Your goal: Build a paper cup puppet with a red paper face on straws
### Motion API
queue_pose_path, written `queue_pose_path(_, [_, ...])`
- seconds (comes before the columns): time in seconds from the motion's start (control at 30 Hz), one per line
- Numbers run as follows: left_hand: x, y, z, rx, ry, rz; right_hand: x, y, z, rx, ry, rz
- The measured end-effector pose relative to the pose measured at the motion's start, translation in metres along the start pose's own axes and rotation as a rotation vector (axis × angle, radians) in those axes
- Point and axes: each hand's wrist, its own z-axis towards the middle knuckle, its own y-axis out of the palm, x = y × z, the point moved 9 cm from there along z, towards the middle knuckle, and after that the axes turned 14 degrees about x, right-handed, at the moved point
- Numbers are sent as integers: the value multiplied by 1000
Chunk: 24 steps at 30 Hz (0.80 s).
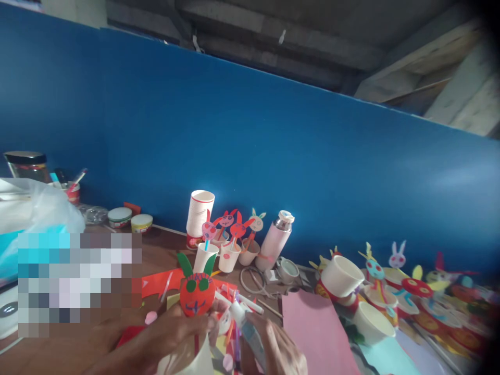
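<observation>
An orange round paper face (pixel 197 296) with green ears, green eyes and a drawn mouth stands upright in front of me. My left hand (pixel 189 330) is closed on it near its lower edge. Below that hand is a pale paper cup (pixel 187 359), with a thin red strip above it. My right hand (pixel 275 341) is wrapped round a white glue tube (pixel 250 330), its nozzle end pointing up and left, close to the face's right side. Whether the nozzle touches the paper is not clear. Paper scraps and coloured pens lie beneath both hands.
Behind stand cups with paper rabbit faces (pixel 238 229), a stack of cups (pixel 201 213) and a pink thermos (pixel 275 242). Pink paper (pixel 316 333) lies to the right, beside more cups with paper figures. Two small tubs (pixel 141 223) and a plastic bag (pixel 58 208) are at the left.
</observation>
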Motion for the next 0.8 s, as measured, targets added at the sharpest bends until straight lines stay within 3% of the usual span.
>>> queue_pose_path(0.23, [-3, 7, -2, -80, -13, -18, 2, 1, -2, 5, 35, 21])
queue_pose_path(0.57, [-8, 4, 6, -121, 52, 0, -3, 7, -7, -47, -127, 12])
queue_pose_path(0.8, [-8, 0, 6, -83, 35, -4, -2, 6, -6, -73, -181, 15])
